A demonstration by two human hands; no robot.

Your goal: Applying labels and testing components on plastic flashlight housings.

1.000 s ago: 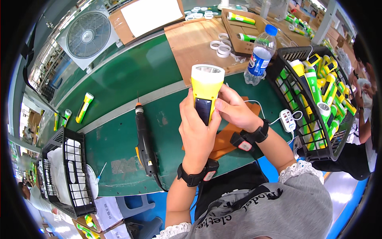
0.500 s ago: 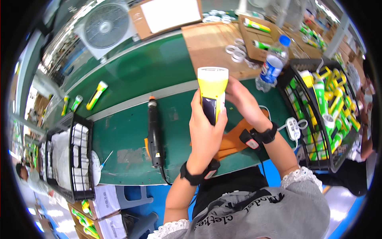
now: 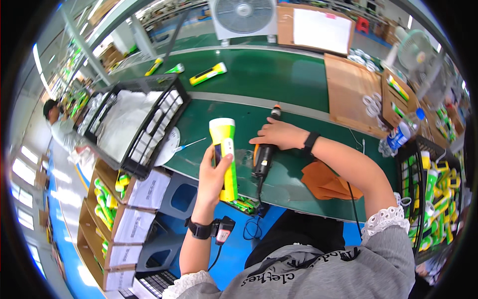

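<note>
A yellow-green flashlight [image 3: 229, 174] with a pale, wide head stands nearly upright in my left hand [image 3: 211, 174]. My left fingers wrap its body from the left, and a light switch panel shows on its side. My right hand [image 3: 283, 133] lies over a black electric screwdriver [image 3: 263, 162] on the green bench, its fingers curving across the upper body. The tool's orange tip points away from me, and its cord runs toward the bench's near edge. My palm hides part of the tool.
Left stands a black crate [image 3: 130, 155] of white-wrapped items, beside a small blue-handled screwdriver [image 3: 183, 147]. An orange cloth [image 3: 326, 182] lies right of the tool. A water bottle [image 3: 398, 137] and a crate [image 3: 418, 199] of flashlights stand at right. Several flashlights [image 3: 208, 74] lie on the green strip beyond.
My right hand has left the flashlight's side and come down onto the electric screwdriver. My left hand has carried the flashlight left of the tool. The view has swung left.
</note>
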